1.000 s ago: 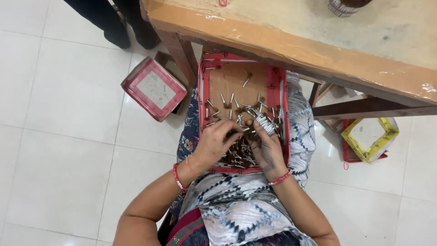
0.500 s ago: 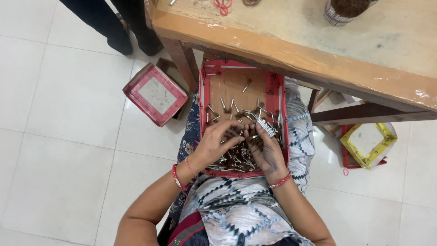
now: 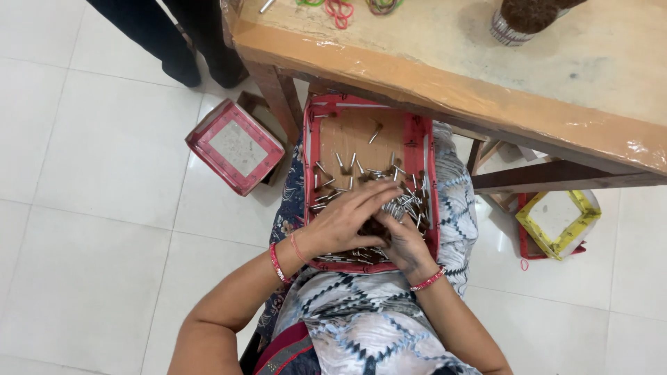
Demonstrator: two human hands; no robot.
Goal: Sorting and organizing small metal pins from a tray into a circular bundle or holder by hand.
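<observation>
Both hands have closed in together: left hand (image 3: 345, 223) spreads flat over the small metal pieces (image 3: 389, 201) in the red tray (image 3: 309, 149) on the lap; right hand (image 3: 401, 239) looks cupped, its grasp hidden. Light, stiff, slippery bits, I'd say; pinch them mid-length.

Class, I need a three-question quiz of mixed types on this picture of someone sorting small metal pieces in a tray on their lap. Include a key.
1. True or false: both hands are inside the red-rimmed tray.
2. Which box on the floor lies on the person's left side? A) the yellow-rimmed box B) the pink-rimmed box
3. Fill in: the rubber bands lie on the wooden ____.

Key
1. True: the left hand and right hand meet over the heap of small metal pieces.
2. B
3. table
</observation>
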